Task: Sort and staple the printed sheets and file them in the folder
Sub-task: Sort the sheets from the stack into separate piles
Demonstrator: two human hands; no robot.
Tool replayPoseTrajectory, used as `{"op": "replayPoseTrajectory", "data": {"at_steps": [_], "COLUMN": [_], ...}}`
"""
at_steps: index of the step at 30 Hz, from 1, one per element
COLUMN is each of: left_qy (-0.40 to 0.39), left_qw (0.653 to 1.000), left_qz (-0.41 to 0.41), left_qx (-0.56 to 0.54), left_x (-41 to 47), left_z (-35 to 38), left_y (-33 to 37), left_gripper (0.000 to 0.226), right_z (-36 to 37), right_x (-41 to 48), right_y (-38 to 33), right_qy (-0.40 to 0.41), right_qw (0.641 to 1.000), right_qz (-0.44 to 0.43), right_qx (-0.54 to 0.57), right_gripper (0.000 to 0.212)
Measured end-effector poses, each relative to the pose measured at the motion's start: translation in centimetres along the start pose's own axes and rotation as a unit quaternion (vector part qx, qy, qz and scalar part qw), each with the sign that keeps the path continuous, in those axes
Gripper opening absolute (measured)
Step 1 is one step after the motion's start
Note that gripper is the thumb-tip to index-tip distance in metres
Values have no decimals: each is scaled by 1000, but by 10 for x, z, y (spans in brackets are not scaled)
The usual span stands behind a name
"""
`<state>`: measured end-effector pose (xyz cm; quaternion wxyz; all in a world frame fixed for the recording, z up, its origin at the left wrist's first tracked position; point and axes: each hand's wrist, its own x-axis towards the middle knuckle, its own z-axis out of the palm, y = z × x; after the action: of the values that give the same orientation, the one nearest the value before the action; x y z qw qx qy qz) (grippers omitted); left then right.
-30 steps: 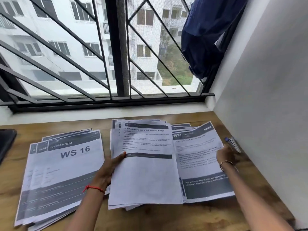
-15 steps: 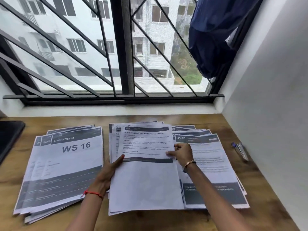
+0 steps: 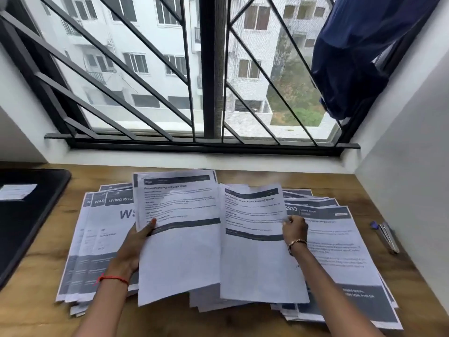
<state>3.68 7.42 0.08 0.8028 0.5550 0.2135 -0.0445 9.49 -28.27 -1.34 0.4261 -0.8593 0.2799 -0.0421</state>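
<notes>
Left hand (image 3: 134,244) grips stack (image 3: 179,261); right hand (image 3: 295,228) pinches sheet (image 3: 252,263).

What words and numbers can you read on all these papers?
"LIVING ROO", cut off: left pile's top sheet
"WS", cut off: same sheet
"WAS", cut off: sheet under it
"2933": right pile's top sheet
Print too blurred: left lifted sheet, right lifted sheet

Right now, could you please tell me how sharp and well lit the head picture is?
Head view: soft daylight through the window, no hard shadows; the wide lens splays the walls; small print on the sheets is blurred, only large headings like 2933 read; the sheet in the right hand smears along its top edge.
</notes>
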Motion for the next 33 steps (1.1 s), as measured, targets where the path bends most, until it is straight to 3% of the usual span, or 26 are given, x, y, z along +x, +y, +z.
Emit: {"op": "replayPoseTrajectory", "data": {"at_steps": [6, 10, 13, 15, 19, 24, 30, 33], "left_qy": [29, 7, -18, -40, -79, -109, -112, -118], "left_qw": [999, 999, 999, 998, 996, 993, 992, 991], "left_qz": [24, 21, 18, 11, -13, -21, -29, -33], "left_qx": [-22, -36, -40, -39, -39, -43, -49, -48], "left_x": [3, 5, 6, 5, 3, 2, 5, 7], "left_z": [-39, -39, -27, -15, 8, 18, 16, 12], "left_y": [29, 34, 30, 26, 18, 15, 19, 20], "left_gripper": [20, 27, 31, 30, 29, 35, 33, 29], "right_z": [19, 33, 39, 42, 44, 49, 39, 38], "right_x": [-15, -29, -36, -41, -61, -61, -58, -56], "right_y": [-12, -26, -36, -48, -81, -82, -75, -74], "right_qy": [-13, -65, -55, -36, -153, -169, -195, -202], "right_qw": [999, 996, 993, 993, 975, 971, 964, 968], "right_qz": [-6, -21, -56, -99, -99, -35, -21, -44], "right_qx": [-44, -65, -83, -57, 126, 164, 179, 141], "right_gripper": [18, 15, 8, 31, 30, 37, 17, 50]}}
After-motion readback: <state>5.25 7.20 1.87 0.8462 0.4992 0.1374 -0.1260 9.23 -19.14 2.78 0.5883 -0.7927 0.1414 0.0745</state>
